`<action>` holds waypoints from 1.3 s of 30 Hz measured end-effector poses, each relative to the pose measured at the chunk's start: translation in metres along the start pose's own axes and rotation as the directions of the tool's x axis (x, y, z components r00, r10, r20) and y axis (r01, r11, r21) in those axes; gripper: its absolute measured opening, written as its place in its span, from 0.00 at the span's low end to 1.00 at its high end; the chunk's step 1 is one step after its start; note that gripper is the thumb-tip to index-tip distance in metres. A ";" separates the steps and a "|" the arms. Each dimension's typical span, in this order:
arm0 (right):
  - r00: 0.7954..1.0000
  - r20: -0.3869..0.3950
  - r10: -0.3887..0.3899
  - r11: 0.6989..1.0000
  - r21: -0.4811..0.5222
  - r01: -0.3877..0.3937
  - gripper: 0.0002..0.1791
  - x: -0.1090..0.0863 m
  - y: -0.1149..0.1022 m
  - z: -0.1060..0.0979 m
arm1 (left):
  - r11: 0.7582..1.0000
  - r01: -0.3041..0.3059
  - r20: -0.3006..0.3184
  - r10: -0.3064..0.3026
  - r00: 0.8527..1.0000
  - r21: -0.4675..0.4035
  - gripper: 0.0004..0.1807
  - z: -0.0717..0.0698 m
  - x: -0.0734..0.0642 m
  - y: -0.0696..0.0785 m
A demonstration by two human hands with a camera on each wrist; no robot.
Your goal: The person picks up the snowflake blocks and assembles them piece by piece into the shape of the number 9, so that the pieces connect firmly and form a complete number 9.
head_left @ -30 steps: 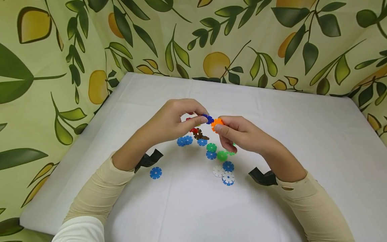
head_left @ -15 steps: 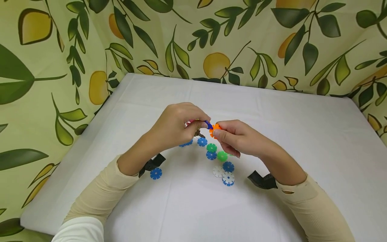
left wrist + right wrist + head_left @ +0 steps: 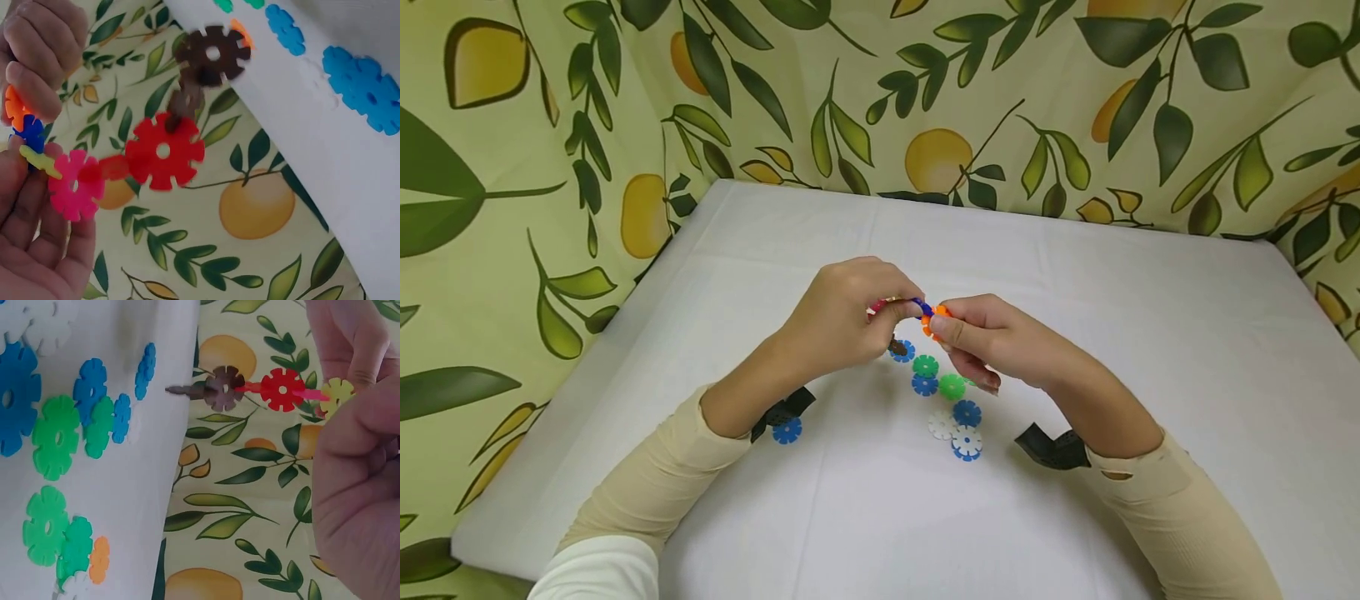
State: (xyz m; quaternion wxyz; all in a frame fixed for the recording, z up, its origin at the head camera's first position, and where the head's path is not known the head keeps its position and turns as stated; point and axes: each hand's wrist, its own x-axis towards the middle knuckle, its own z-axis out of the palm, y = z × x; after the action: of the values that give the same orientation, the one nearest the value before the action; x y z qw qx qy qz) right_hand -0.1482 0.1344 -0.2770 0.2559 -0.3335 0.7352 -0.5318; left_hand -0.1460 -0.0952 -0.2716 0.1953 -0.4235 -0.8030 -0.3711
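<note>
My left hand [image 3: 842, 312] pinches the dark blue notched disc [image 3: 29, 133] of a chain of flower-shaped linking discs, held above the table. My right hand [image 3: 1007, 340] grips an orange disc [image 3: 17, 106] between thumb and fingers, its edge against the blue one. Whether their slots are fully joined cannot be told. Past the blue disc the chain runs through a yellow disc [image 3: 337, 392], a pink disc [image 3: 75, 203], a red disc [image 3: 147, 140] and a brown disc [image 3: 228, 62]. In the head view, my left hand hides much of this chain.
Loose discs lie on the white table [image 3: 880, 517]: a green disc [image 3: 952, 387], a blue disc [image 3: 967, 413] and a white disc [image 3: 942, 424] among several. Another blue disc [image 3: 787, 431] lies under my left wrist. Patterned cloth [image 3: 880, 100] hangs behind the table.
Both hands have come slightly lower and nearer, my left also shifting right. The chain now hangs more behind my left hand, and the orange disc has turned a little against the blue.
</note>
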 end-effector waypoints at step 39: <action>0.977 -0.187 0.103 0.555 -0.804 -0.212 0.17 0.026 0.059 -0.008 | 0.510 0.571 0.346 -0.472 0.811 -0.643 0.12 0.001 0.007 -0.010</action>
State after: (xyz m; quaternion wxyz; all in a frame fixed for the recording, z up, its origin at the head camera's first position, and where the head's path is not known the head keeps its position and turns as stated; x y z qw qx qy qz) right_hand -0.1834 0.1320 -0.3311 0.0747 -0.3146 0.9381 -0.1242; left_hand -0.1580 -0.0944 -0.2723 -0.1596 -0.2254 -0.6900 -0.6690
